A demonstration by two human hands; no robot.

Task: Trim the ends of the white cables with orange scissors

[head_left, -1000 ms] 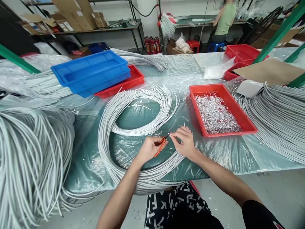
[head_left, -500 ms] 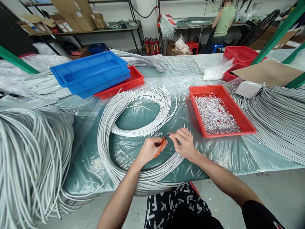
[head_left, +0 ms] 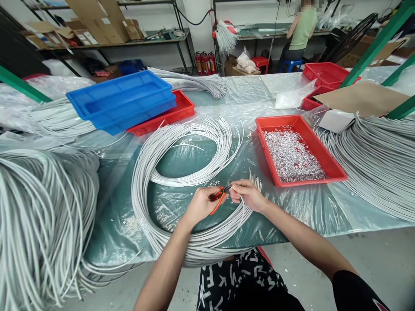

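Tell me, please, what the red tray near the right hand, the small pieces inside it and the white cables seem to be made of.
Red tray: probably moulded plastic, with an even colour and smooth rims. Small pieces: likely metal, as they are silvery and glinting, but too small to be sure. White cables: flexible, matte, pale grey jackets, probably plastic or rubber insulation, since they bend into loops.

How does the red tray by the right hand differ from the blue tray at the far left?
The red tray holds a heap of small silvery bits; the blue tray looks bare inside. The red tray lies flat on the table's plastic sheet; the blue tray is stacked on others, over another red tray. The red tray is nearer the right hand. Both are shallow, rectangular plastic.
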